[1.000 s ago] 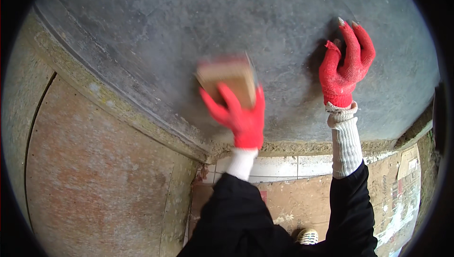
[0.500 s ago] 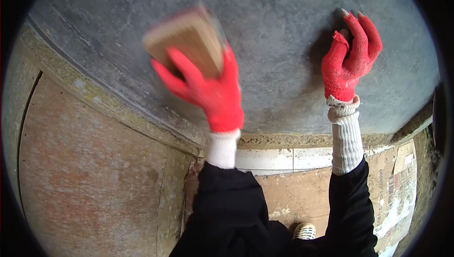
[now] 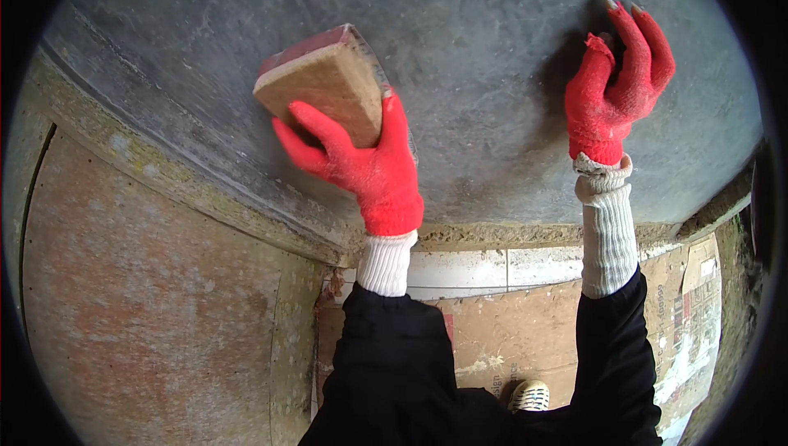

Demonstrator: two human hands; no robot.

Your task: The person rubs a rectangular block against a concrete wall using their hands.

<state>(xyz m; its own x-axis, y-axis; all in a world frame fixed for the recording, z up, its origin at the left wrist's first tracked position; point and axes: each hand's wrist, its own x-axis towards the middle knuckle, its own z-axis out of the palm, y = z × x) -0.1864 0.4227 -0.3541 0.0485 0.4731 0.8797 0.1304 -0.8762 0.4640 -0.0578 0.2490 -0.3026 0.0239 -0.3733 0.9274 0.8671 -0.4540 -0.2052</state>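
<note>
My left hand (image 3: 361,159), in a red glove with a white cuff, is closed around a tan, brick-shaped block (image 3: 324,89). A dark red layer shows along the block's far edge, and a thin printed strip runs down its right side. The block is tilted over a large dark grey slab (image 3: 476,101); its underside is hidden. My right hand (image 3: 616,89), in a matching red glove with worn-through fingertips, rests at the slab's right part. Two of its fingers reach forward, loosely bent, and the thumb stands apart; I see nothing held there.
A rough, crumbly ledge (image 3: 492,237) borders the slab's near side. At the left stands a worn brownish board (image 3: 148,298). Below lie white tiles (image 3: 460,269) and flattened cardboard (image 3: 517,323), where a light shoe (image 3: 529,395) shows.
The block, blurred before, is now sharp and sits slightly nearer, still in my left hand. My right hand has shifted a little farther away and to the right.
</note>
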